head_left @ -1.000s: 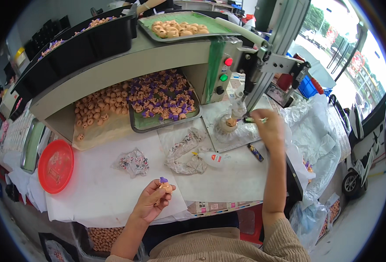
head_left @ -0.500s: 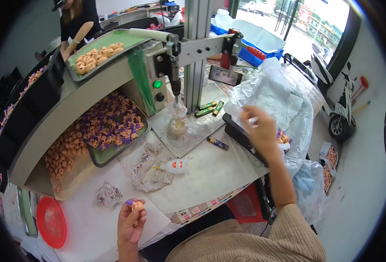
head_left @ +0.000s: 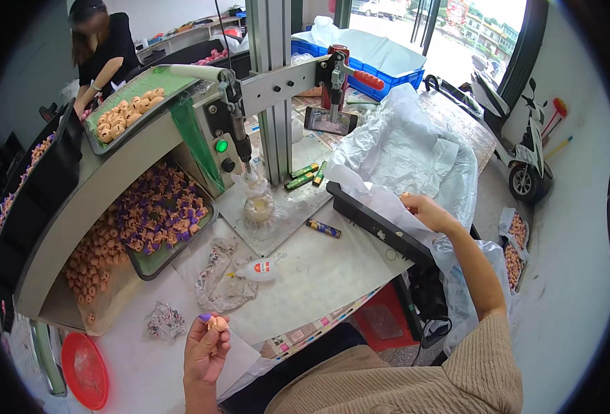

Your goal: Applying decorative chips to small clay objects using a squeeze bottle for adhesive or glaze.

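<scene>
My left hand [head_left: 205,348] is raised above the white table [head_left: 318,262] near its front edge, pinching a small tan piece with a purple cap [head_left: 211,320] between its fingertips. My right hand [head_left: 425,210] reaches out to the right, over the large white plastic bag [head_left: 415,148] beside the black tray edge [head_left: 374,224]; its fingers are curled and I cannot see what is in them. A small press on a metal column [head_left: 267,83] stands ahead, with a clear holder [head_left: 258,205] under its tip.
A tray of purple and tan pieces [head_left: 156,217] lies left of the press, with loose tan pieces [head_left: 91,265] beside it. A white glue bottle [head_left: 256,269], crumpled wrappers [head_left: 218,283], a red lid [head_left: 84,369] and small tubes [head_left: 305,176] lie about. Another person [head_left: 101,48] works at a green tray [head_left: 129,110] behind.
My view swung to the right. My right hand left the press's base and moved right to the plastic bag. My left hand kept hold of the small capped piece.
</scene>
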{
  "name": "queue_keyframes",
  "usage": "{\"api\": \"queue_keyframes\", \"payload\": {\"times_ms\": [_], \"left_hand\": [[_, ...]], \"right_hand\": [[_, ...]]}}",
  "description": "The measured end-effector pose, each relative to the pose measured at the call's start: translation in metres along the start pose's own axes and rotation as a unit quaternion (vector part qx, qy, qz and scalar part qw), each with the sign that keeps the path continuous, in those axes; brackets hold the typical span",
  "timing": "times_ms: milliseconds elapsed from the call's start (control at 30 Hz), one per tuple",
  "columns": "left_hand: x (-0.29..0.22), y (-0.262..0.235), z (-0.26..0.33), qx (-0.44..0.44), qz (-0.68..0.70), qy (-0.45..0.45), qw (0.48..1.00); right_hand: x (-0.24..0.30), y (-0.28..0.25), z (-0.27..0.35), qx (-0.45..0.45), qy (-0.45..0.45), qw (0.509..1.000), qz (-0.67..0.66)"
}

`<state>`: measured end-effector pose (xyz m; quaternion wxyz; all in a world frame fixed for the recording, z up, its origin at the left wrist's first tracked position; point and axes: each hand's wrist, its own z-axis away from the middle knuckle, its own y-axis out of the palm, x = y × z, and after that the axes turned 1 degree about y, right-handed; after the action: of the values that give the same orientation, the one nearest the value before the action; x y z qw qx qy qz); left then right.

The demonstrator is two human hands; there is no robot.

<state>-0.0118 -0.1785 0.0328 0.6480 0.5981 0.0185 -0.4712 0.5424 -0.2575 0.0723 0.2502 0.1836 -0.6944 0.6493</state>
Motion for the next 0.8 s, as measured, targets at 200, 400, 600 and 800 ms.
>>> {"api": "queue_keyframes", "payload": {"times_ms": [200, 400, 600, 800], "left_hand": [[0.008, 0.002, 0.0, -0.034, -0.007, -0.012, 0.999], [0.008, 0.01, 0.003, -0.025, -0.039, -0.013, 0.999], [0.013, 0.002, 0.002, -0.041, -0.032, -0.024, 0.998], [0.013, 0.005, -0.003, -0.044, -0.002, -0.027, 0.999]], "right_hand": [[0.054, 0.001, -0.008, -0.058, 0.104, 0.977, -0.177], [0.095, 0.016, -0.006, 0.012, 0.096, 0.984, -0.148], [0.086, 0.022, 0.014, -0.115, -0.122, 0.985, -0.041], [0.027, -0.027, 0.009, -0.173, 0.189, 0.956, 0.141]]}}
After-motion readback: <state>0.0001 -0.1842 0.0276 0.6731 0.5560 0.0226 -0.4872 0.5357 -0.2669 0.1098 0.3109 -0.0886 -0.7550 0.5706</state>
